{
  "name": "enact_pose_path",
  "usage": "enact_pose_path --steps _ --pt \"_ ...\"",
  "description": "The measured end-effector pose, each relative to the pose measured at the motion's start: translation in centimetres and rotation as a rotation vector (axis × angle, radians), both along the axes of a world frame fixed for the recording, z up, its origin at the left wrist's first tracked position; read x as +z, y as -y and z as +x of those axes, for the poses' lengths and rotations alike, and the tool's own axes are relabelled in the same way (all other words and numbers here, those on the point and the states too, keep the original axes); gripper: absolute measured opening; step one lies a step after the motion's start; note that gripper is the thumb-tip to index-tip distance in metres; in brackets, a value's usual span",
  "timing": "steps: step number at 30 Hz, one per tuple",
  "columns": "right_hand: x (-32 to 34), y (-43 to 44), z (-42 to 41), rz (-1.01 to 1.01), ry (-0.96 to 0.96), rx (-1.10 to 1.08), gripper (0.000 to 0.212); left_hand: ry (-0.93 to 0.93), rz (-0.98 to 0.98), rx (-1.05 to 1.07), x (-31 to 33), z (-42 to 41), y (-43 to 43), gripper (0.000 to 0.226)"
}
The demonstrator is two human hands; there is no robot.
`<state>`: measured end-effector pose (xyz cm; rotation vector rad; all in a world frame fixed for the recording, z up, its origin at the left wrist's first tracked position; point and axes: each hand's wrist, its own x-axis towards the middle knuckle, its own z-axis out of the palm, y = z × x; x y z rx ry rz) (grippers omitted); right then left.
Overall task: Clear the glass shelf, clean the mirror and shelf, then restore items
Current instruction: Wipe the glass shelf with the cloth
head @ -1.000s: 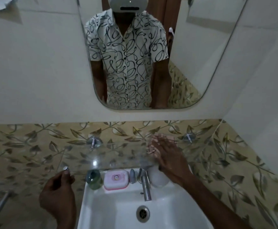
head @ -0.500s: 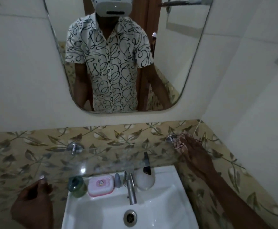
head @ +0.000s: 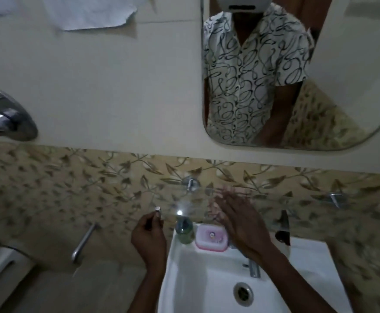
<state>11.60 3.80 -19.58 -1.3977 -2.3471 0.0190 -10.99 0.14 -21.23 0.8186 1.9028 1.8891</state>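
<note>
The clear glass shelf (head: 263,201) juts from the leaf-patterned tile band on round chrome brackets (head: 191,183), just above the back of the white ceramic basin (head: 207,279), and its surface is bare. The right hand (head: 241,224) lies flat on the left half of it, fingers (head: 226,195) stretched out and spread toward the wall, palm down; something pale and pinkish shows under the fingertips, too blurred to name. The left hand (head: 149,233) is at the shelf's left front corner, fingers curled in, thumb and forefinger pinched at the glass edge beside a small bright glint.

Below the shelf, on the basin's back rim, stand a green round-bodied bottle (head: 184,229) and, just beside it, a pink rectangular soap case (head: 211,237). The chrome tap (head: 253,268) rises behind the right wrist, and a black-nozzled pump dispenser (head: 282,231) stands to the right of it.

Above, the rounded-corner wall mirror (head: 342,86) hangs on the cream wall, reflecting a person in a white shirt with black squiggles. A white sheet of paper (head: 89,12) is stuck high on the wall to the left.
</note>
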Motion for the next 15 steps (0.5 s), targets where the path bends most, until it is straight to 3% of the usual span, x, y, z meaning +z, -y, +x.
enact_pose_path --steps 9,12,15 --pt "2.8 -7.5 -11.9 -0.176 0.173 0.636 0.051 -0.042 -0.038 0.013 -0.4 -0.3 -0.1 0.008" --pt "4.2 -8.6 -13.6 -0.178 0.248 0.702 0.052 -0.048 -0.033 0.009 -0.3 -0.3 -0.1 0.008" --pt "4.4 -8.2 -14.5 -0.164 0.258 0.629 0.048 -0.083 -0.058 0.003 -0.5 -0.5 -0.1 0.008"
